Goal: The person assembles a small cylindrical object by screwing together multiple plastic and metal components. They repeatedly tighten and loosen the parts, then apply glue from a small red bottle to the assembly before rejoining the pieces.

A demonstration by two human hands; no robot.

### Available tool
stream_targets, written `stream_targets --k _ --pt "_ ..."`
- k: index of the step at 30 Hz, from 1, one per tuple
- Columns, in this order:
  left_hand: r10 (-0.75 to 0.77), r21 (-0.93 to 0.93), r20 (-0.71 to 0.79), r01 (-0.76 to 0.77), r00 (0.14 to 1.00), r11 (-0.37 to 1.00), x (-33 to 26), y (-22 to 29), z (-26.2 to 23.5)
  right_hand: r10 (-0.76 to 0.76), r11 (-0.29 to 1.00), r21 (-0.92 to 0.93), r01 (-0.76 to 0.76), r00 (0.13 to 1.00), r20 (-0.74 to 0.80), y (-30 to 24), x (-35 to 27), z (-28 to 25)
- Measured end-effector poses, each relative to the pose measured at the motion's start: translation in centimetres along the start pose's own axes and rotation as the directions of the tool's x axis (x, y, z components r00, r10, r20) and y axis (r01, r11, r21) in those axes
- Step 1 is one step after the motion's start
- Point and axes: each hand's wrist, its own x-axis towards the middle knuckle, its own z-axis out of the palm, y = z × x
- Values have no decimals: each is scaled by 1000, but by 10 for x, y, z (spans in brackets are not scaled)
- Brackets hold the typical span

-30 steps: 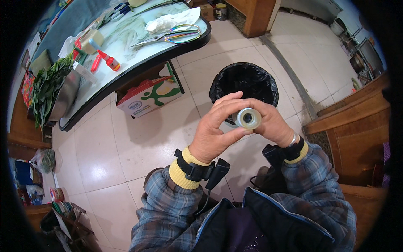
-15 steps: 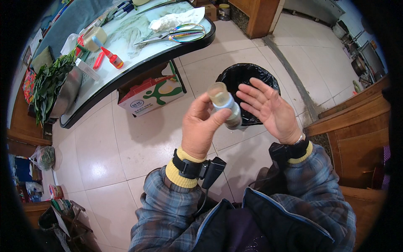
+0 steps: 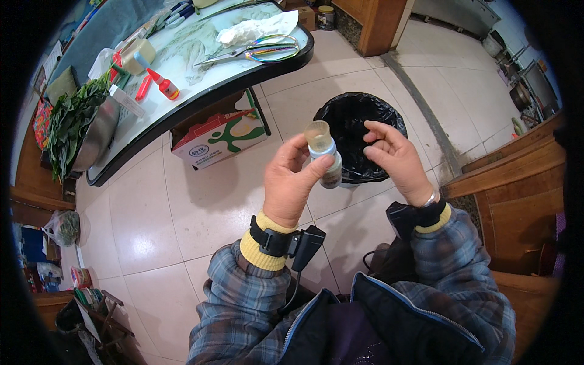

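The little bottle (image 3: 325, 155) stands upright in the air, above the floor tiles and just in front of the black bin (image 3: 359, 131). It has a clear cap on top (with a blue ring under it). The left hand (image 3: 292, 182) is wrapped tight around it. The right hand (image 3: 392, 155) is beside it, open, fingers loosely bent, holding nothing. The table (image 3: 201, 73) is well apart.
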Motion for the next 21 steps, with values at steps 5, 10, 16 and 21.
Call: stream_targets --k 5,10,16,21 --pt "54 123 87 -65 995 990 1 -5 0 -27 872 -486 50 998 55 18 7 -4" --pt "-40 -145 71 50 997 988 3 -5 -2 -134 794 -557 243 964 230 19 8 -5" --pt "-159 -282 68 172 985 944 8 -11 -7 47 998 21 -56 951 304 -3 0 9" --pt "-222 -225 26 222 975 949 7 -17 -7 112 980 109 -163 921 373 -11 -11 26"
